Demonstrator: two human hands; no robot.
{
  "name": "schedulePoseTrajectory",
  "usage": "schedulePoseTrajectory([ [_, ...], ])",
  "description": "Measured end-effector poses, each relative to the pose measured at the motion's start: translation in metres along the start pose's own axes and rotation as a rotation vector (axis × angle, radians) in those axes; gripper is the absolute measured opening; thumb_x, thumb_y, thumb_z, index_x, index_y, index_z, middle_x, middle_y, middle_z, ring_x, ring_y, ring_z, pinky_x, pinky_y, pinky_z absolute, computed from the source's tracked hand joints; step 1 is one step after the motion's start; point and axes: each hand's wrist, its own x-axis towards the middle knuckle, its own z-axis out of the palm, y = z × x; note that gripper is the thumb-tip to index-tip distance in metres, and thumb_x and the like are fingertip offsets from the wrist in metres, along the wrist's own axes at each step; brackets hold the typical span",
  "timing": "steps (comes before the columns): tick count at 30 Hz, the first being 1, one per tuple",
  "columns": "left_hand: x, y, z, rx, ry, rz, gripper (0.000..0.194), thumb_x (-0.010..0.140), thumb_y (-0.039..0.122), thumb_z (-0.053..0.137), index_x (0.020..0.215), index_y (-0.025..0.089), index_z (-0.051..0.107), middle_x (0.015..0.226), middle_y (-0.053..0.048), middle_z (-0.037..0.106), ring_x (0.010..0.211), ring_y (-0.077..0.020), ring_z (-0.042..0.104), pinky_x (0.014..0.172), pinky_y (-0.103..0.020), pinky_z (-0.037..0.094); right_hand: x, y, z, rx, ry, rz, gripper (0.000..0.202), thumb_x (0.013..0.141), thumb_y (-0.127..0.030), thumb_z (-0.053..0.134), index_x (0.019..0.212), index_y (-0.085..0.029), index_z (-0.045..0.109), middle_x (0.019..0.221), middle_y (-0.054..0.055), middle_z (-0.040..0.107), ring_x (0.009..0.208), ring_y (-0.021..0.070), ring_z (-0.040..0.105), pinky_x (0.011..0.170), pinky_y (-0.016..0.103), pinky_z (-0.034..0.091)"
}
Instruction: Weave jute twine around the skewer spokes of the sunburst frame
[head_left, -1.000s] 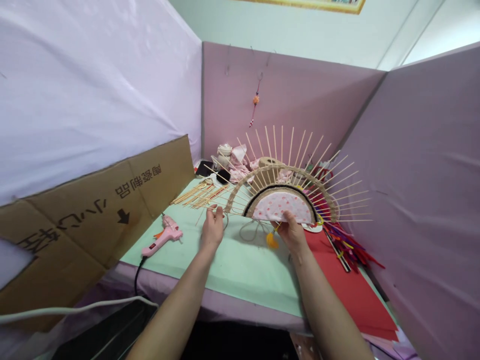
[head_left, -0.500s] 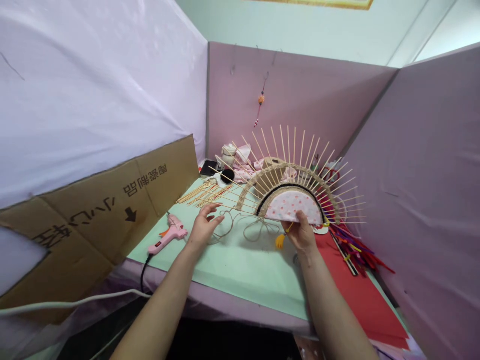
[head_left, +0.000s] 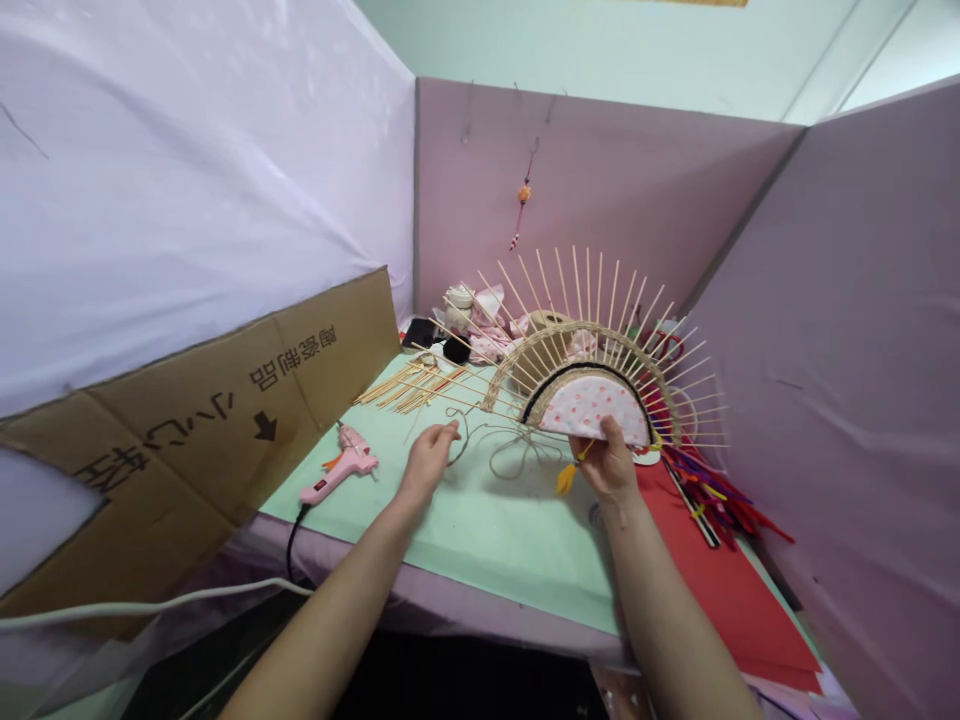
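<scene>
Left hand has narrowed beside string, hold unclear; right hand grips fan, likely light and fragile, by base

Walled in by pale cloth at left, pink panel behind, mauve partition at right; backed by pale-green wall.

Pink glue gun on the left of the green-covered worktop, glue gun with black cord off the edge. Cardboard sheet, black print plus arrow, stands by the white cloth wall. Loose sticks in a pile. Behind: lidded pale jar, round black item, pink spotted cloth. Right: red sheets, multicoloured fuzzy strips beside. Beaded charm hangs on the pink partition. White cable lower left.
</scene>
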Motion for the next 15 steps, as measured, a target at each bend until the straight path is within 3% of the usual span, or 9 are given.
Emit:
schedulePoseTrajectory([
  [3,0.001,0.005,0.010,0.009,-0.135,0.009,0.047,0.078,0.060,0.054,0.081,0.017,0.072,0.090,-0.008,0.073,0.090,-0.0222,0.064,0.076,-0.030,0.047,0.001,0.000,-0.001,-0.004,-0.009,-0.003,0.024,0.075,-0.021,0.077,0.097,-0.024,0.067,0.092,-0.003,0.078,0.083,0.0138,0.074,0.072,0.025,0.062],
  [7,0.016,0.008,0.018,0.091,-0.215,0.048,0.034,0.072,0.049,0.063,0.079,0.017,0.072,0.076,-0.004,0.071,0.071,-0.0176,0.061,0.068,-0.027,0.045,0.002,-0.002,-0.002,0.017,-0.016,-0.009,0.025,0.074,-0.022,0.079,0.096,-0.024,0.067,0.090,-0.003,0.078,0.083,0.0131,0.074,0.076,0.025,0.062],
  [10,0.037,0.005,0.018,0.199,-0.213,0.082,0.019,0.070,0.037,0.067,0.069,0.018,0.069,0.067,-0.002,0.067,0.065,-0.0165,0.058,0.065,-0.027,0.044,0.002,-0.004,-0.003,0.035,-0.032,-0.011,0.024,0.073,-0.022,0.080,0.093,-0.024,0.067,0.088,-0.004,0.078,0.082,0.0124,0.074,0.076,0.023,0.062],
  [15,0.085,0.007,0.015,0.366,-0.110,0.132,0.007,0.070,0.020,0.067,0.063,0.018,0.067,0.069,-0.004,0.067,0.076,-0.0199,0.060,0.074,-0.030,0.044,0.001,-0.007,-0.006,0.037,-0.048,0.011,0.018,0.076,-0.023,0.077,0.091,-0.025,0.068,0.088,-0.004,0.078,0.083,0.0115,0.074,0.076,0.022,0.062],
])
